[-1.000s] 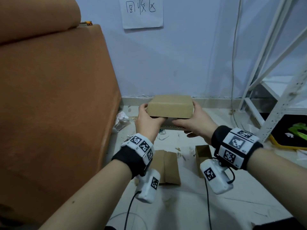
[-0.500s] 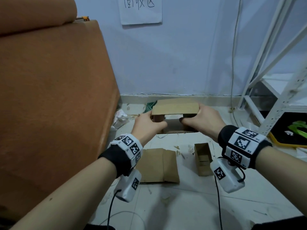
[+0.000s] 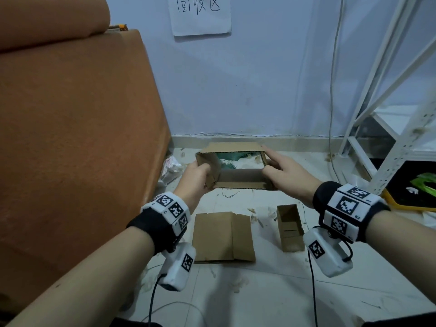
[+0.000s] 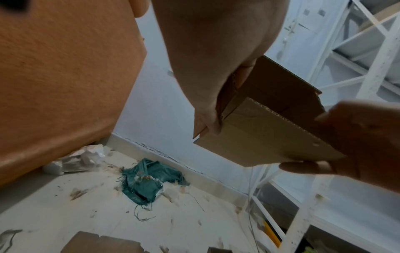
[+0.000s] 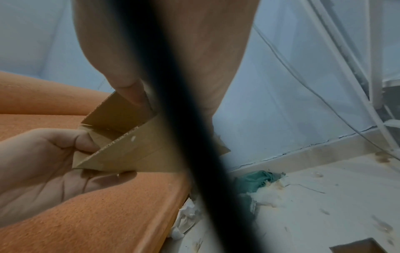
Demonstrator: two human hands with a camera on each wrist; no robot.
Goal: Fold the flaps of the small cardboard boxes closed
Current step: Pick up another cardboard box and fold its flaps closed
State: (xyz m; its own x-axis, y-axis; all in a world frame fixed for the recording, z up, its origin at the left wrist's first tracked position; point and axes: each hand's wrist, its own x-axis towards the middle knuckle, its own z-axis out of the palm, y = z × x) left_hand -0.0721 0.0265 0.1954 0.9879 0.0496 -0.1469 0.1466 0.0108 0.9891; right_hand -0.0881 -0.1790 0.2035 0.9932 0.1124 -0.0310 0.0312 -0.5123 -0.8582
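gripping the open cardboard box (image 3: 238, 178) by its ends, your left hand (image 3: 195, 178) and right hand (image 3: 286, 177) steady it for flap folding.

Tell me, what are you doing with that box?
A person holds a small cardboard box in the air with both hands. The left hand grips its left end and the right hand grips its right end. The box is open right through, so the floor shows through it; its flaps are not folded shut yet. A flat piece of cardboard and another small open box lie on the floor below.
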